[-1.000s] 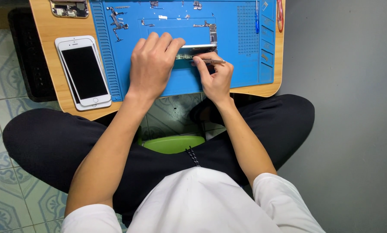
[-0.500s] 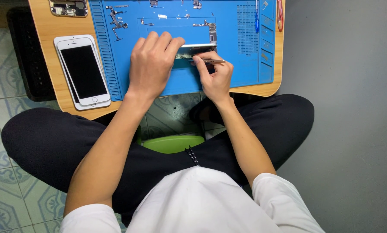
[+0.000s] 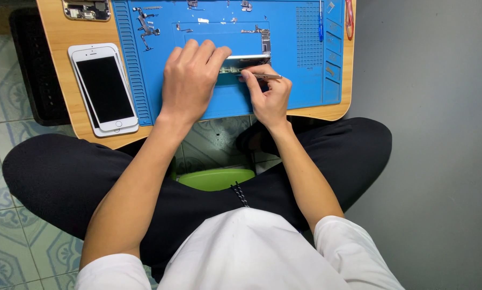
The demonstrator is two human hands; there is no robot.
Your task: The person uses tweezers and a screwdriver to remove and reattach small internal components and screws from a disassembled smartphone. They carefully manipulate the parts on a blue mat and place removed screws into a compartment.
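Observation:
My left hand [image 3: 190,80] lies flat over an opened phone body [image 3: 246,60] on the blue work mat [image 3: 300,80], fingers curled on its top edge and holding it down. My right hand [image 3: 270,99] sits just to the right and pinches thin metal tweezers [image 3: 267,76], whose tips point left into the phone body near my left fingertips. Most of the phone body is hidden under my left hand.
A white phone with a dark screen [image 3: 104,88] lies on the wooden lap table [image 3: 64,40] left of the mat. Small metal parts [image 3: 144,21] lie along the mat's far side, with another opened phone frame [image 3: 86,9] at the top left. A blue tool [image 3: 321,21] and red tool [image 3: 349,19] rest at the mat's right.
None of note: both hands stay on the phone body, with only a slight shift of the tweezers in my right hand.

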